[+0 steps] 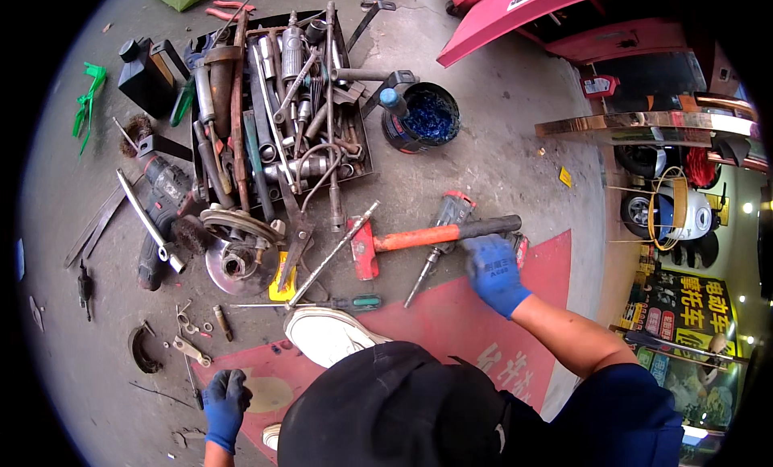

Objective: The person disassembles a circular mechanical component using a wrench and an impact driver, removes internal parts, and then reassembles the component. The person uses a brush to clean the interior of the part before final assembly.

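My gloved right hand (493,274) is bent just below the dark grip of a red-headed hammer (415,238). The hammer lies across a grey-and-red power tool (451,211) with a long bit; what my fingertips touch is hidden. My gloved left hand (226,401) hangs at lower left with curled fingers, beside a thin rod (192,378); its grip is unclear. Left of the hammer are a long drill bit (332,255), a green-handled screwdriver (366,302) and a brake disc (221,266). A crowded toolbox (358,161) sits above.
A blue-grease bucket (419,121), black jug (141,80), cordless drill (165,193) and small parts (193,346) lie around. My white shoe (326,334) rests on a red mat (535,306). A red cabinet (523,16) and scooter (684,213) stand right.
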Demonstrator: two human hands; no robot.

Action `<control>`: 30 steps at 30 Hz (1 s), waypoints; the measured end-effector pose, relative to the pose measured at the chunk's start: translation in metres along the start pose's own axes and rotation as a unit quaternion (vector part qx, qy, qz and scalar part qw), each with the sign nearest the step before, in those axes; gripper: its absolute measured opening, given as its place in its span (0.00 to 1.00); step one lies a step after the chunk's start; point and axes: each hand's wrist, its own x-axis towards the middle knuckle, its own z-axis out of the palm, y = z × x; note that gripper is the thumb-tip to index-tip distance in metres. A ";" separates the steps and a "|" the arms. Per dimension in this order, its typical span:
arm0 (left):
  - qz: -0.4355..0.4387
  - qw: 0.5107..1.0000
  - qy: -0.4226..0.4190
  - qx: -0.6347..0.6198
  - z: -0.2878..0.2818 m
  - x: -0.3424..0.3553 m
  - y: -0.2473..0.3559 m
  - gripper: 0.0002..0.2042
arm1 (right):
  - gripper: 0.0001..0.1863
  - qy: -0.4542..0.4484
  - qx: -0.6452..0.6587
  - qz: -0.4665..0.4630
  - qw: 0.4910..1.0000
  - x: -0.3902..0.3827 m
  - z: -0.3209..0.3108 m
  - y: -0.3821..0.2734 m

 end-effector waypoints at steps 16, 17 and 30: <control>0.311 0.933 0.059 0.170 -0.018 -0.010 0.043 0.10 | 0.28 -0.284 0.084 0.192 0.936 -0.044 -0.012 0.081; 0.322 0.929 0.071 0.166 -0.020 -0.010 0.042 0.10 | 0.27 -0.283 0.095 0.209 0.931 -0.053 -0.025 0.071; 0.584 0.774 0.151 0.193 0.060 0.013 0.109 0.27 | 0.21 -0.161 0.317 -0.052 0.933 0.048 -0.096 -0.129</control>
